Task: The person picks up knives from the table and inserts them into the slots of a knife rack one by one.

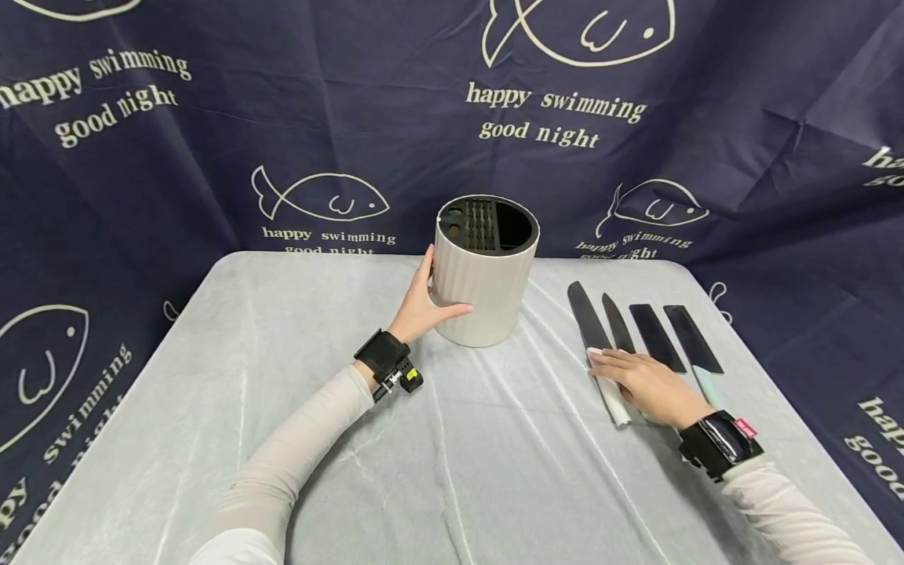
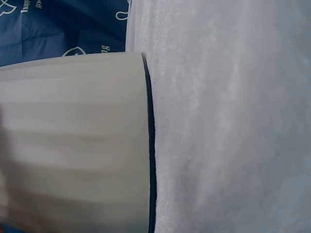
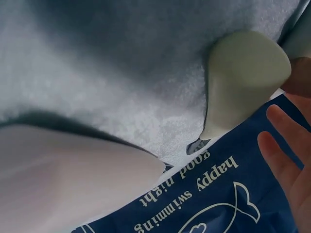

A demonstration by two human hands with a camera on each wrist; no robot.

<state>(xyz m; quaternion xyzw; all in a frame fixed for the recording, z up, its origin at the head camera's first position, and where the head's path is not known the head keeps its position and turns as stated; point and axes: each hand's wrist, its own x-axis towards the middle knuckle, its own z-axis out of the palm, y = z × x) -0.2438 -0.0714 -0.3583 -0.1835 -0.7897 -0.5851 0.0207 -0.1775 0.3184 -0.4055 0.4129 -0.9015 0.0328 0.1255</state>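
Note:
A round white ribbed knife block [image 1: 487, 302] with a black slotted top stands upright at the table's back. My left hand [image 1: 418, 308] holds its left side, thumb across the front and fingers along the far side. Over several knives at the right hovers my right hand [image 1: 650, 386], fingers extended. Its fingertips reach the long dark-bladed knife [image 1: 585, 314]. Beside that lie a narrower pointed knife [image 1: 617, 323], a broad-bladed knife [image 1: 657, 337] and another broad knife [image 1: 692, 337] with a mint handle. Close by the fingers in the right wrist view is a pale handle [image 3: 248, 80]; contact is unclear.
A pale grey cloth covers the table [image 1: 395, 486]. Behind and around it hangs a dark blue curtain [image 1: 395, 94] with fish prints. Another pale handle [image 3: 73, 179] shows at the lower left of the right wrist view.

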